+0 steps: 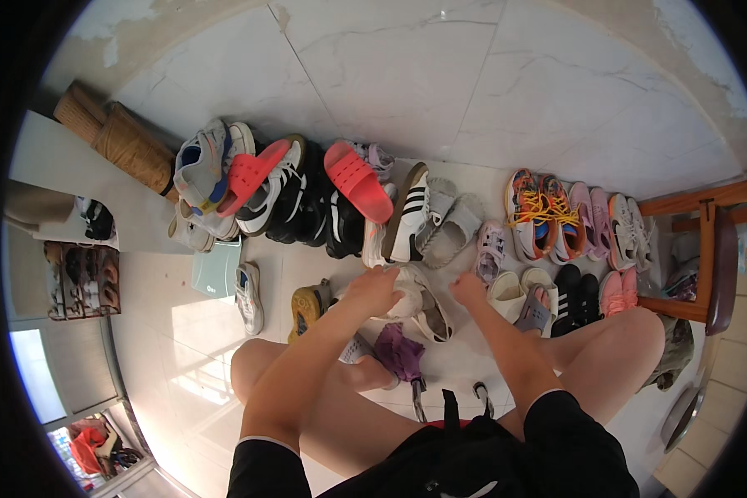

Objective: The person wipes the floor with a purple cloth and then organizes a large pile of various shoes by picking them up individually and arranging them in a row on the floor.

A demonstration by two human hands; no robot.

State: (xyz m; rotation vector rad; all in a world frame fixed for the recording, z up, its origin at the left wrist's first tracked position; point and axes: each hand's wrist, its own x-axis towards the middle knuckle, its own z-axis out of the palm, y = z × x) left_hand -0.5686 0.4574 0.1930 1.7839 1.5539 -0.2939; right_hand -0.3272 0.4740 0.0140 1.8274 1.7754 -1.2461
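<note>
My left hand (378,292) is at a pair of white shoes on the floor, its fingers and thumb on the nearer white shoe (409,302). Part of that shoe is hidden behind the hand. The other white shoe (434,320) lies against it on the right, its opening showing. To the right of the pair, my right hand (469,289) is curled into a fist above the floor, with nothing visible in it. It is close to a pale lilac sneaker (490,252) and a cream slipper (506,292). A purple cloth item (399,350) lies between my feet.
Shoes line the marbled wall (386,75), including coral slides (359,182), a striped sneaker (409,215) and orange patterned sneakers (526,215). A wooden chair (700,249) stands at right. At left are a pale green scale (216,271), a lone sneaker (249,297) and a shoe rack (82,280).
</note>
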